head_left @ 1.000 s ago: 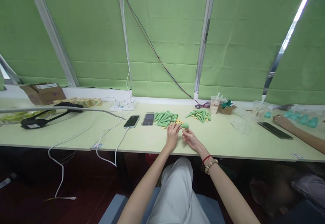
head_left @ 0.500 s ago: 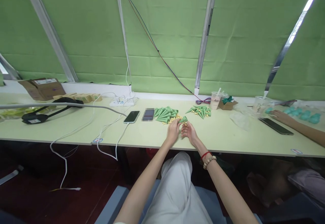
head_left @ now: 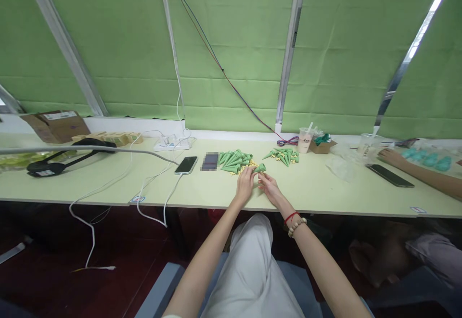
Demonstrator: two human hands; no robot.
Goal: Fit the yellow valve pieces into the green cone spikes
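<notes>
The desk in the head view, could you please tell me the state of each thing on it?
Green cone: held at the fingertips of the left hand and right hand.
Left cone pile: lying loose.
Right cone pile: lying loose.
Phone: screen dark, white cable plugged in.
Second phone: lying flat, dark.
Drink cup: upright, with a straw.
Cardboard box: shut.

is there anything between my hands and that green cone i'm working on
Nothing visible. The green cone sits at the fingertips of both the left hand and right hand, just in front of the pile of green cones.
</notes>
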